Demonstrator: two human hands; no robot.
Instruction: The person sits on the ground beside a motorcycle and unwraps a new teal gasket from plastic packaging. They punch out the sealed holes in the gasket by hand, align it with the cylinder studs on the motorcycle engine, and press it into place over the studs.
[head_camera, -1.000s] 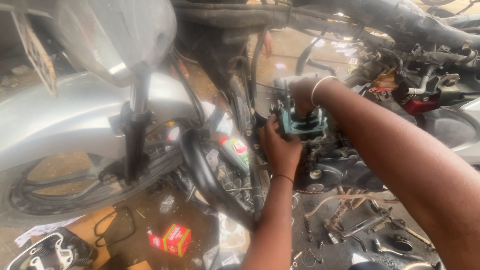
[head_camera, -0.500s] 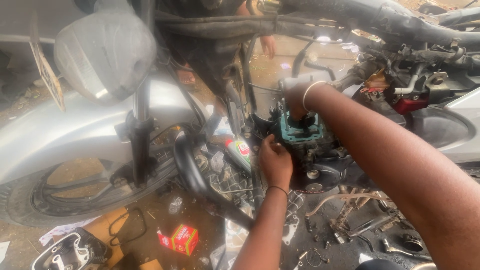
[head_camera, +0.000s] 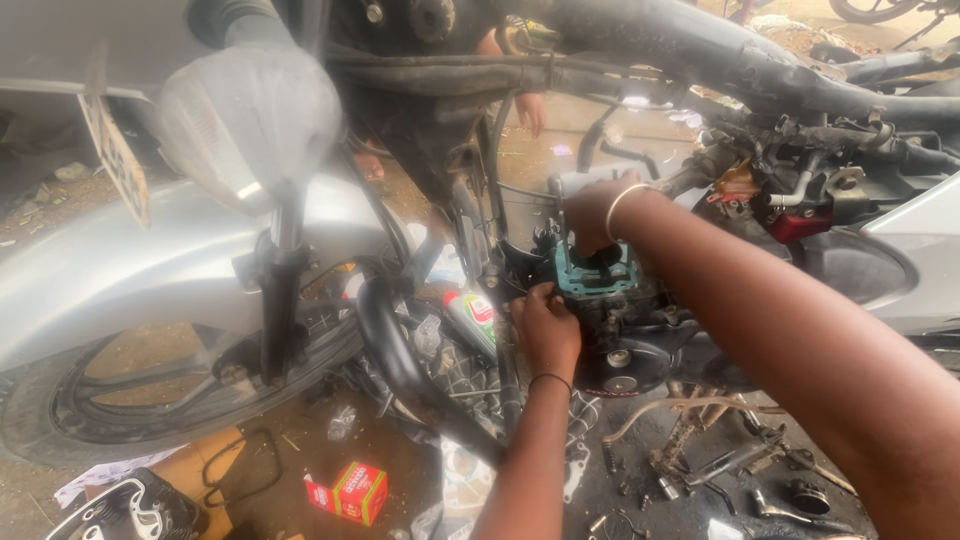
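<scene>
A stripped motorcycle engine block sits in the frame, topped by a teal gasket. My left hand presses against the block's left side just below the gasket, fingers curled on its edge. My right hand, with a white bangle at the wrist, rests on top of the gasket, fingers closed over the opening. What the fingers pinch, if anything, is hidden.
A silver fender and front wheel fill the left. A curved exhaust pipe runs below the engine. A red and green box, loose metal parts and an oil bottle lie about. Another person's hand shows behind.
The view has shifted a little. My left hand has slid lower along the block's left side. My right hand stays on top of the gasket.
</scene>
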